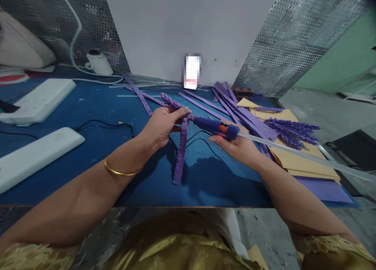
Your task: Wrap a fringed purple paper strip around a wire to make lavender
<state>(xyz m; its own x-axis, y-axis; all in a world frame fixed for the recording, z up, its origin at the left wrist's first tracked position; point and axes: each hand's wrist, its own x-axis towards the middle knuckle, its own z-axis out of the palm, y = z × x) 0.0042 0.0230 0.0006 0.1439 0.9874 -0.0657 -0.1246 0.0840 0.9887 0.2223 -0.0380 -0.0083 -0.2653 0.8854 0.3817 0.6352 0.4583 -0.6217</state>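
My left hand pinches a purple paper flower stem, its fringed, wrapped end pointing up and to the left. From the same stem a loose purple fringed strip hangs down toward the front of the table. My right hand is wrapped round a blue hot glue gun with an orange part in its body. The gun's nozzle is at the flower beside my left fingertips; whether it touches cannot be made out. A long clear glue stick sticks out of the gun's back end.
Loose purple strips lie behind my right hand. Finished-looking purple flowers rest on yellow paper sheets at the right. A phone leans on the back board. White power strips and a white cup are at the left.
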